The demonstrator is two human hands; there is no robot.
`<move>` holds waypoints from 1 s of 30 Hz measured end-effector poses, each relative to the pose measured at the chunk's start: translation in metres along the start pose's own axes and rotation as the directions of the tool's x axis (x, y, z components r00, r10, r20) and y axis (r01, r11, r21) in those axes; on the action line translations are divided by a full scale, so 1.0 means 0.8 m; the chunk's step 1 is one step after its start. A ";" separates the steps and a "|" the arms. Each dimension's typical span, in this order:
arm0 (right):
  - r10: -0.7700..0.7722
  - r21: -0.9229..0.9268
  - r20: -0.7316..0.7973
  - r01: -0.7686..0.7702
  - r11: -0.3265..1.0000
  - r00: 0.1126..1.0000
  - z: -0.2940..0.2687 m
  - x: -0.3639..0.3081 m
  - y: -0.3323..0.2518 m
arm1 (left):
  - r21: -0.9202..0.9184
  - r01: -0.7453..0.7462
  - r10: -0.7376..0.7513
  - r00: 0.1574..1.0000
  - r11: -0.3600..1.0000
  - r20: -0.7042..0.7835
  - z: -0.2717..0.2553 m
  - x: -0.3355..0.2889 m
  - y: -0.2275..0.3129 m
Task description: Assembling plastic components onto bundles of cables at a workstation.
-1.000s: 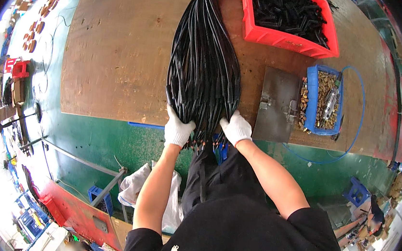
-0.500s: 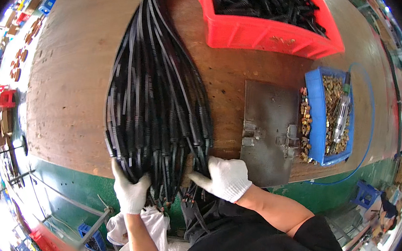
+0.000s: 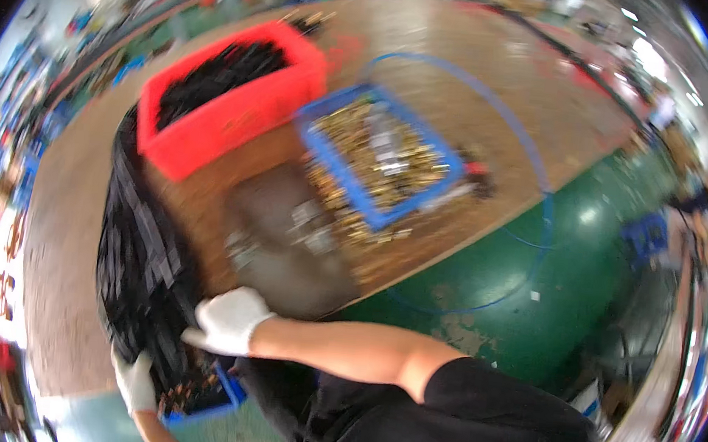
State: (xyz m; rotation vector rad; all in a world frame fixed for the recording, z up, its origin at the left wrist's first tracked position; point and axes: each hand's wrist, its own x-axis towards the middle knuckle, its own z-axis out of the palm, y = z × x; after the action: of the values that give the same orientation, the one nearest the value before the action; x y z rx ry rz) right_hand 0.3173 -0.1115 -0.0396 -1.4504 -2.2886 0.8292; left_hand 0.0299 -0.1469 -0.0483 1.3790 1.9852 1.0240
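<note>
A thick bundle of black cables (image 3: 143, 243) lies along the left part of the table, its copper-tipped ends hanging past the front edge. At the lower left side of the bundle, my left hand (image 3: 134, 383) in a white glove is closed round its outer cables. My right hand (image 3: 229, 321), gloved too, is against the bundle's right side near the lower end, with thumb and fingers apart. Motion smears both hands and the cables. Under the cable ends, a blue crate (image 3: 203, 415) shows in part.
A red bin (image 3: 231, 128) full of black parts stands at the far left. To its right, a blue tray (image 3: 356, 200) holds brass fittings and a tool (image 3: 387, 143) with a blue hose (image 3: 510, 108). A dark metal plate (image 3: 282, 257) lies before the tray, more fittings between.
The view has swung to the right, so table, bins and hands sit further left in it. Both hands stay by the bundle's lower end. More of the green floor shows.
</note>
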 end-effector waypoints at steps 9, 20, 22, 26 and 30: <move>-0.059 0.010 -0.223 0.063 0.998 0.973 0.038 -0.018 -0.002 | -0.151 -0.099 0.103 0.994 0.984 0.022 -0.019 0.061 -0.116; -0.089 0.038 -0.262 0.103 0.994 0.961 0.042 -0.012 0.002 | -0.171 -0.094 0.099 0.995 0.981 0.017 -0.023 0.059 -0.110; -0.084 0.042 -0.263 0.099 0.994 0.961 0.045 -0.010 0.006 | -0.180 -0.090 0.094 0.995 0.980 0.015 -0.018 0.052 -0.106; -0.066 0.068 -0.245 0.085 0.994 0.967 0.045 -0.007 0.007 | -0.198 -0.103 0.111 0.993 0.975 0.029 -0.017 0.046 -0.098; -0.085 0.032 -0.250 0.096 0.995 0.964 0.044 -0.005 0.004 | -0.154 -0.115 0.110 0.993 0.981 -0.039 -0.017 0.048 -0.102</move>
State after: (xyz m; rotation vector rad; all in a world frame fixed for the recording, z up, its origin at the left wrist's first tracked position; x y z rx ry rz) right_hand 0.3025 -0.1248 -0.0687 -1.3363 -2.1179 0.6281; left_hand -0.0392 -0.1311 -0.1065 1.4100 1.8224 1.2307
